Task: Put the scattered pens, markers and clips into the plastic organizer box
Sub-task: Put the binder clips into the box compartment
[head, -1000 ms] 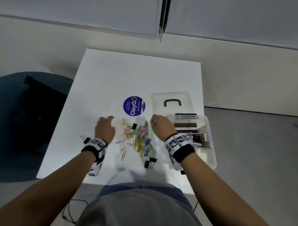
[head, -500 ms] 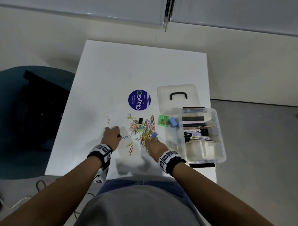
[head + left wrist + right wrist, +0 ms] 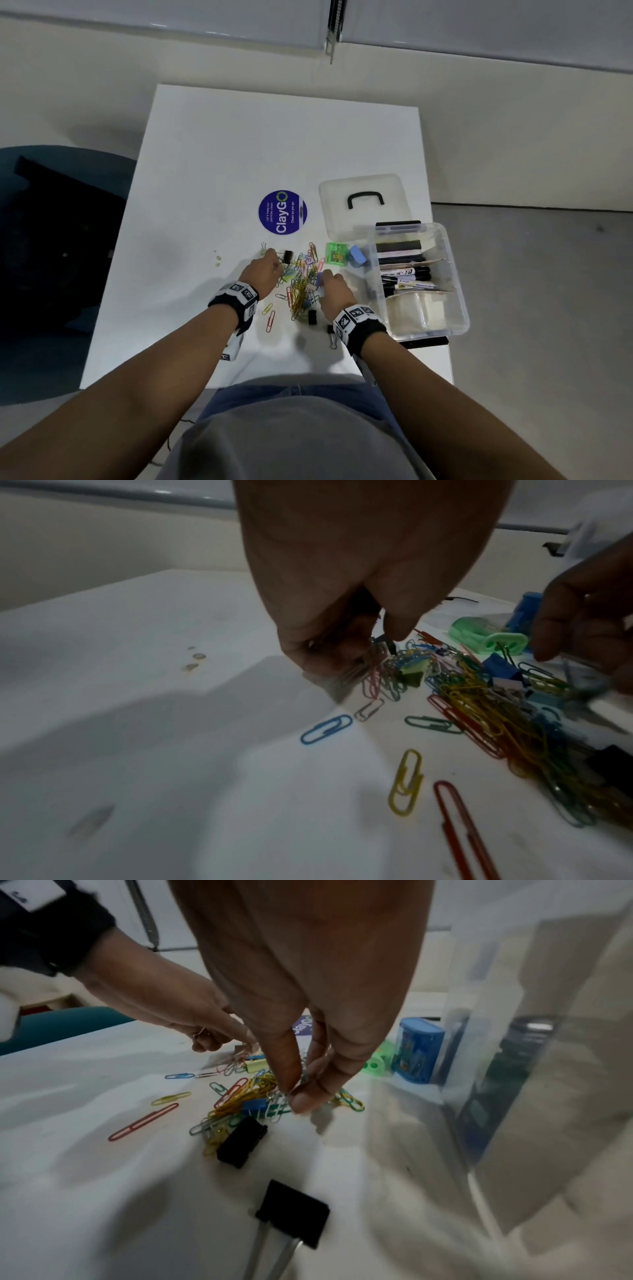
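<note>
A pile of coloured paper clips lies on the white table, left of the clear plastic organizer box. Markers lie inside the box. My left hand is at the pile's far left edge, its fingers curled round a few paper clips. My right hand is at the pile's right side; thumb and forefinger pinch paper clips there. Black binder clips lie loose: one by the left hand, two near the right wrist.
The box's lid with a black handle lies behind the box. A green sharpener and a blue one stand between pile and box. A round purple sticker is on the table. A dark chair stands to the left.
Both hands have moved forward into the clip pile, the left one also to the right. Their fingers have closed on paper clips.
</note>
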Demonstrator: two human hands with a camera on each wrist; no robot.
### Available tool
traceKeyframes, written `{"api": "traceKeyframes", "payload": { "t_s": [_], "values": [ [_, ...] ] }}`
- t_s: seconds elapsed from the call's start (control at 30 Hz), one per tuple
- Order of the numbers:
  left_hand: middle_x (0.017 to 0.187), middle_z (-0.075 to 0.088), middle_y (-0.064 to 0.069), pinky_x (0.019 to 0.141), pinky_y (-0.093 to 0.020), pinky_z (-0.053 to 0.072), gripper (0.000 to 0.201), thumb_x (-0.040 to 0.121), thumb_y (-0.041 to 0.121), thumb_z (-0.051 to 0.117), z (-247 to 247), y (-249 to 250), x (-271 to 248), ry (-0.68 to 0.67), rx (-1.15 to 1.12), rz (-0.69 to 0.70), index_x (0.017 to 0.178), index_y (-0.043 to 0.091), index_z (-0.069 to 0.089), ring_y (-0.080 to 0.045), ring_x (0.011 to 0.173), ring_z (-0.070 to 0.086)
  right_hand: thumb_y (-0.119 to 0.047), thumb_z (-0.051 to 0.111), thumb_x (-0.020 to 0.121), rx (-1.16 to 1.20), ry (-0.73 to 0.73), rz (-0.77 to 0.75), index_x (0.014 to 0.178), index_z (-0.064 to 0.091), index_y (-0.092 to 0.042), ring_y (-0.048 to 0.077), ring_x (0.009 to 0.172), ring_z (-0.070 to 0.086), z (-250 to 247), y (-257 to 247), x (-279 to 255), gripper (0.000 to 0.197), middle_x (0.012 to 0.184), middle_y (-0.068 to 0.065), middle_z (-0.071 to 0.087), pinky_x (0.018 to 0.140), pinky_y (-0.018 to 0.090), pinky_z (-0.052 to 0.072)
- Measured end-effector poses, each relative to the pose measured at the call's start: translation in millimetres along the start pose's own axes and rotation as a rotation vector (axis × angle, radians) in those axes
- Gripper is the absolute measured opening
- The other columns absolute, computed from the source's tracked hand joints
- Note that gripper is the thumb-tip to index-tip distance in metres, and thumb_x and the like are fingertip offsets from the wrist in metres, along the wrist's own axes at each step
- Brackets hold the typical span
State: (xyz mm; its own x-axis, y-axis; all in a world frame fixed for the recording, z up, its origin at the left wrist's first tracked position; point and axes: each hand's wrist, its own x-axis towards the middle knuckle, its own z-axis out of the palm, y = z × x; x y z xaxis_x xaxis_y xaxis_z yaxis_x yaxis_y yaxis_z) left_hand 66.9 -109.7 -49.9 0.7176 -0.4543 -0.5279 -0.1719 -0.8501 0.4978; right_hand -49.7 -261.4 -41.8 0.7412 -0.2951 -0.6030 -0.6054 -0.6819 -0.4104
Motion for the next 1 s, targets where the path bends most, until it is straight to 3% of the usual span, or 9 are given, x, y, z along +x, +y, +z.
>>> {"api": "traceKeyframes", "payload": {
  "t_s": [0.13, 0.27, 0.4, 0.5, 0.6, 0.67, 0.8, 0.9, 1.0],
  "values": [
    [0.080, 0.060, -0.007, 0.067, -0.033, 0.044, 0.014, 0.099, 0.022, 0.047, 2, -6, -1, 0.058, -0.114, 0.010, 0.095, 0.010, 0.051, -0.030, 0.075, 0.058, -0.015, 0.062, 0.089, 0.080, 0.063, 0.099, 0.122, 0.043, -0.012, 0.038, 0.100, 0.061, 1, -8, 9, 0.038, 0.121, 0.016, 0.048, 0.084, 0.041, 0.049],
    [0.091, 0.059, -0.006, 0.069, -0.024, 0.041, 0.012, 0.096, 0.026, 0.055, -6, -11, -8, 0.081, -0.236, 0.057, 0.088, 0.017, 0.056, -0.016, 0.079, 0.055, -0.018, 0.057, 0.092, 0.044, 0.043, 0.053, 0.132, 0.042, -0.021, 0.037, 0.102, 0.062, 0, -7, 17, 0.044, 0.124, 0.016, 0.049, 0.086, 0.040, 0.051],
    [0.094, 0.060, -0.002, 0.076, -0.027, 0.042, 0.015, 0.095, 0.028, 0.057, -13, -15, -15, 0.137, -0.394, 0.067, 0.085, 0.017, 0.054, -0.014, 0.085, 0.054, -0.007, 0.051, 0.094, 0.044, 0.083, -0.002, 0.116, 0.054, -0.013, 0.029, 0.098, 0.062, -6, -4, 22, 0.024, 0.110, 0.014, 0.063, 0.086, 0.034, 0.050],
    [0.079, 0.056, -0.001, 0.068, -0.032, 0.044, 0.023, 0.097, 0.032, 0.052, -13, -12, -18, 0.116, -0.475, 0.013, 0.086, 0.013, 0.048, -0.016, 0.067, 0.056, 0.002, 0.049, 0.093, 0.024, 0.082, 0.002, 0.104, 0.056, -0.011, 0.025, 0.095, 0.064, -9, -1, 21, 0.018, 0.097, 0.010, 0.061, 0.084, 0.032, 0.051],
    [0.080, 0.053, -0.005, 0.066, -0.032, 0.044, 0.022, 0.098, 0.027, 0.050, -8, -10, -19, 0.114, -0.490, -0.041, 0.096, 0.005, 0.046, -0.019, 0.065, 0.056, -0.004, 0.051, 0.094, 0.053, 0.087, 0.007, 0.088, 0.052, -0.015, 0.020, 0.087, 0.063, -13, 1, 19, 0.013, 0.095, 0.006, 0.059, 0.072, 0.027, 0.051],
    [0.085, 0.053, -0.005, 0.067, -0.033, 0.045, 0.014, 0.098, 0.022, 0.047, -4, -9, -19, 0.122, -0.536, -0.069, 0.102, 0.009, 0.045, -0.021, 0.066, 0.054, -0.012, 0.050, 0.095, 0.027, 0.132, 0.006, 0.088, 0.055, -0.014, 0.020, 0.076, 0.055, -17, 2, 18, 0.009, 0.097, 0.006, 0.054, 0.063, 0.022, 0.041],
    [0.077, 0.052, 0.000, 0.060, -0.033, 0.039, 0.015, 0.095, 0.017, 0.039, 3, -6, -19, 0.084, -0.590, -0.057, 0.101, 0.020, 0.052, -0.020, 0.059, 0.045, -0.020, 0.049, 0.093, 0.099, 0.247, -0.020, 0.084, 0.044, -0.013, 0.026, 0.071, 0.053, -28, -3, 18, 0.013, 0.076, 0.003, 0.047, 0.064, 0.032, 0.048],
    [0.069, 0.050, 0.004, 0.058, -0.031, 0.035, 0.021, 0.097, 0.032, 0.047, 10, 6, -21, 0.033, -0.486, 0.003, 0.084, 0.016, 0.052, -0.014, 0.057, 0.041, -0.015, 0.048, 0.097, 0.212, 0.201, 0.034, 0.102, 0.041, -0.006, 0.026, 0.073, 0.056, -37, -7, 10, 0.013, 0.073, 0.002, 0.049, 0.060, 0.034, 0.047],
    [0.070, 0.050, 0.000, 0.061, -0.029, 0.035, 0.033, 0.095, 0.043, 0.052, 17, 16, -23, -0.022, -0.282, 0.065, 0.076, 0.017, 0.047, -0.014, 0.062, 0.044, -0.026, 0.045, 0.099, 0.028, 0.033, 0.031, 0.146, 0.016, -0.001, 0.034, 0.098, 0.064, -28, -8, 2, 0.061, 0.108, 0.017, 0.066, 0.075, 0.031, 0.045]
  ]
}}
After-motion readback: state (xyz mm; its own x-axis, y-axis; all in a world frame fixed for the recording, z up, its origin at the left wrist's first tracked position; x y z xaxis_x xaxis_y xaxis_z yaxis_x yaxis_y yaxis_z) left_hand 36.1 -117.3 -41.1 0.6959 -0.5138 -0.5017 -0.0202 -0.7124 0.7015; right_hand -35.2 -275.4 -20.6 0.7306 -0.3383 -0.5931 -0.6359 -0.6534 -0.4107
